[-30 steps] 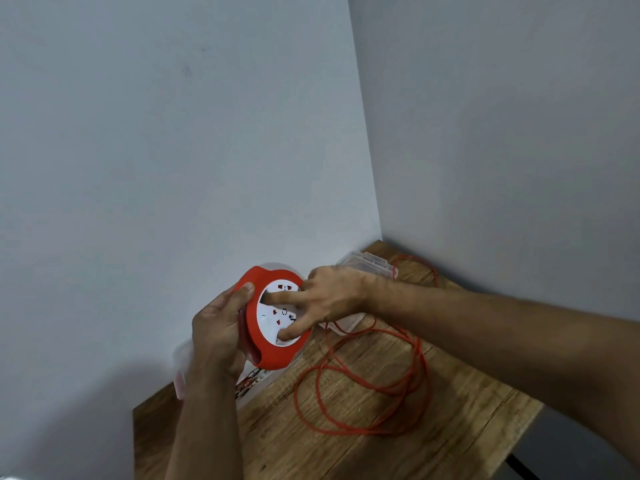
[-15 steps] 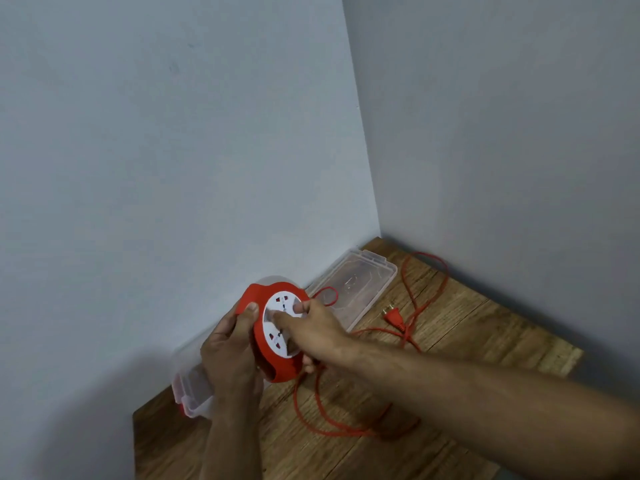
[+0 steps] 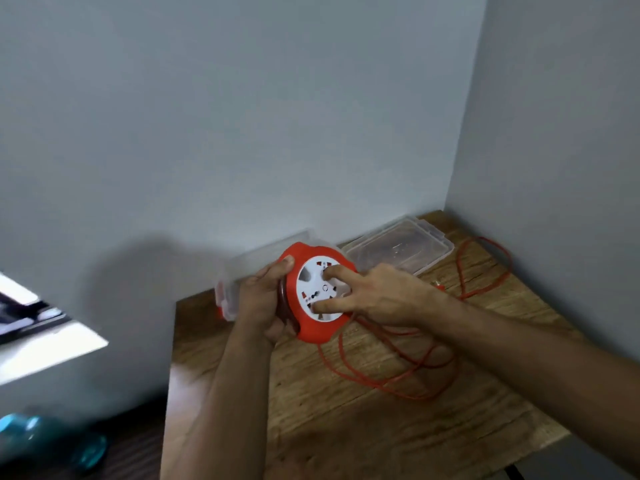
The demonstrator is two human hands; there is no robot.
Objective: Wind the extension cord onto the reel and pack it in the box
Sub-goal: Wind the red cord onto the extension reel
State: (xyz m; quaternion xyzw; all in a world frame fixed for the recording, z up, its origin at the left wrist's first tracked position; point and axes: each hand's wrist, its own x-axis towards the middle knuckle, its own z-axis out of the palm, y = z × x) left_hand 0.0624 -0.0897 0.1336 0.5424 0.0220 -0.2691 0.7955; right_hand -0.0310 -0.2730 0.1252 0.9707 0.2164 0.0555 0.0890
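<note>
My left hand point(image 3: 261, 299) grips the red extension reel point(image 3: 311, 327) by its left rim and holds it tilted above the wooden table point(image 3: 346, 427). My right hand point(image 3: 377, 294) lies on the reel's white socket face point(image 3: 308, 280), with two straight fingers pressed into it. Loose red cord point(image 3: 408, 379) runs from under the reel in loops over the table and up to the back right corner. The clear plastic box point(image 3: 230, 285) stands behind my left hand against the wall, partly hidden.
The box's clear lid point(image 3: 401, 249) lies flat at the back of the table by the wall corner. Walls close off the table at the back and right. Blurred teal objects point(image 3: 41, 438) lie on the dark floor at lower left.
The camera has swung left and down, so floor and a bright edge show at left. My right hand's fingers have shifted round on the white face. The cord loops on the table look smaller.
</note>
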